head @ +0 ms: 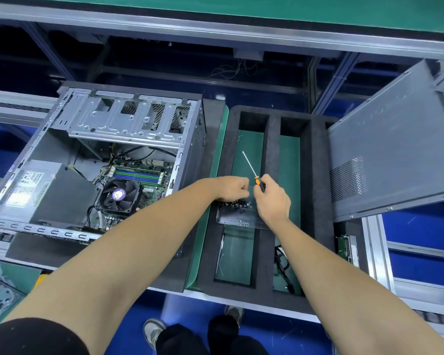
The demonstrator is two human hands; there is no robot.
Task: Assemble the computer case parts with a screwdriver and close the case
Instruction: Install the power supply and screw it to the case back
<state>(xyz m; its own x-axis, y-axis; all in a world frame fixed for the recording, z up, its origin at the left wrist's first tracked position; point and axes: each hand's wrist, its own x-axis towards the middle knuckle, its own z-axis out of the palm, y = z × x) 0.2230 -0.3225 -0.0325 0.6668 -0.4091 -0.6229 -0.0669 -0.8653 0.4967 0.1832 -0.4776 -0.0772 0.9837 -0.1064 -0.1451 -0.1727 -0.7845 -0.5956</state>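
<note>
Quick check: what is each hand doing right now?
Left hand: fingers curled over the pile of screws; whether it holds one cannot be told.
Right hand: gripping the screwdriver by its handle.

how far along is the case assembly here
Early. Done: fan and boards sit inside the open case. In hand: right hand grips the screwdriver; left hand curls over the screws. Left: driving screws, fitting the side panel.
</note>
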